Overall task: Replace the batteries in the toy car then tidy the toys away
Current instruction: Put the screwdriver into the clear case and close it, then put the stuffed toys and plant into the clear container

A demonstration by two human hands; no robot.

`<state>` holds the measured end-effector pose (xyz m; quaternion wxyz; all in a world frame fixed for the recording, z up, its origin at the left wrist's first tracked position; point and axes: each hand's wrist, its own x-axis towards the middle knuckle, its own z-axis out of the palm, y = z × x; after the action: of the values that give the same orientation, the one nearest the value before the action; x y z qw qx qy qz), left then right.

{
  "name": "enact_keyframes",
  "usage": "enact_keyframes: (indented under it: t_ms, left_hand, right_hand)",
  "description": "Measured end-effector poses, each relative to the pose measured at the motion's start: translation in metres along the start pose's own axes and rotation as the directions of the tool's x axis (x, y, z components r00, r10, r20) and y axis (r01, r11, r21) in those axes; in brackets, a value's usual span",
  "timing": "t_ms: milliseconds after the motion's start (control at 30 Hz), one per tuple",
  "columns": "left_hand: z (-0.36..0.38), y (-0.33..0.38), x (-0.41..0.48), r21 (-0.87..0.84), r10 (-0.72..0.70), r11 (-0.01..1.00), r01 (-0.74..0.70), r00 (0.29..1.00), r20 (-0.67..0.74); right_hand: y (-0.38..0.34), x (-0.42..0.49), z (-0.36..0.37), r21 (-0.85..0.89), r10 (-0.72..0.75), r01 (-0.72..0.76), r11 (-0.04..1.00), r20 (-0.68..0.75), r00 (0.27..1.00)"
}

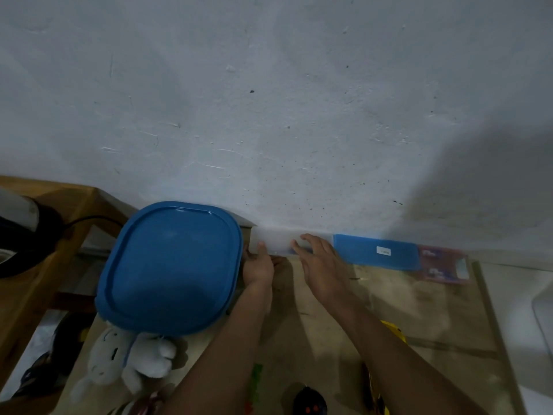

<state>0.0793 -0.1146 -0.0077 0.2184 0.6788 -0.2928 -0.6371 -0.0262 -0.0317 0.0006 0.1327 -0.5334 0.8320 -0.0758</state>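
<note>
The toy car point(309, 402) sits half cut off at the tabletop's point(419, 310) near edge, dark and blurry. At the far edge, both hands grip a translucent box point(276, 241): left hand point(258, 266) pinching its end, right hand point(321, 265) spread over it. A blue lidded tub point(170, 265) crowds the left.

Scuffed, speckled white wall point(269, 100) behind glass-topped table point(434, 310), wooden furniture point(36, 265) left.

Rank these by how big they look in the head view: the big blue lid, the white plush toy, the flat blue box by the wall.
1. Big blue lid, clearly largest.
2. White plush toy and flat blue box look alike in size; the plush lies nearer the camera, so I won't rank them.
</note>
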Motion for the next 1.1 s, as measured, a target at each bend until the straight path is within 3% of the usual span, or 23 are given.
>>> enact_keyframes:
  t_ms: [200, 400, 500, 567, 633, 700, 767, 833, 867, 900, 1000, 1100]
  left_hand:
    - [0.003, -0.001, 0.017, 0.002, 0.012, 1.0, -0.012, 1.0, 0.019]
    - [-0.004, 0.008, -0.012, -0.125, 0.027, 0.992, -0.019, 0.998, 0.06]
    - [-0.015, 0.023, -0.049, -0.029, 0.112, 0.994, -0.109, 0.979, 0.172]
    - [-0.029, 0.036, -0.083, 0.077, 0.182, 0.975, -0.208, 0.948, 0.26]
    - [-0.052, 0.049, -0.114, 0.076, 0.276, 0.947, -0.313, 0.91, 0.308]
    - [-0.086, 0.054, -0.129, 0.073, 0.484, 0.856, -0.511, 0.844, 0.233]
    - [-0.127, 0.055, -0.132, 0.173, 0.682, 0.711, -0.682, 0.728, 0.067]
    - [-0.17, 0.053, -0.129, 0.247, 0.76, 0.645, -0.723, 0.642, -0.105]
    - [-0.19, 0.051, -0.122, 0.263, 0.751, 0.659, -0.705, 0.635, -0.179]
    - [-0.209, 0.049, -0.114, 0.273, 0.718, 0.695, -0.665, 0.656, -0.23]
    - [-0.252, 0.046, -0.09, 0.281, 0.475, 0.872, -0.4, 0.831, -0.291]
    - [-0.278, 0.044, -0.073, 0.25, 0.33, 0.926, -0.282, 0.928, -0.174]
  right_hand:
    - [0.001, 0.005, -0.009, 0.008, -0.046, 0.046, 0.999, -0.009, 0.999]
    - [0.004, -0.017, -0.038, 0.288, 0.029, 0.003, 0.958, -0.108, 0.994]
    - [0.006, -0.036, -0.06, 0.515, 0.104, -0.021, 0.857, -0.133, 0.986]
    - [0.006, -0.051, -0.076, 0.591, 0.13, -0.026, 0.806, -0.134, 0.982]
    - [0.001, -0.067, -0.086, 0.624, 0.129, -0.015, 0.781, -0.138, 0.982]
    - [-0.01, -0.078, -0.092, 0.642, 0.109, 0.018, 0.767, -0.158, 0.982]
    - [-0.028, -0.088, -0.092, 0.646, 0.073, 0.042, 0.762, -0.15, 0.986]
    - [-0.05, -0.096, -0.089, 0.634, 0.022, 0.06, 0.771, -0.121, 0.992]
    - [-0.062, -0.099, -0.086, 0.624, -0.003, 0.07, 0.778, -0.109, 0.994]
    - [-0.073, -0.101, -0.084, 0.61, -0.027, 0.08, 0.788, -0.096, 0.995]
    - [-0.109, -0.101, -0.074, 0.518, -0.124, 0.12, 0.847, -0.027, 0.992]
    - [-0.153, -0.093, -0.061, 0.413, -0.196, 0.157, 0.897, 0.053, 0.979]
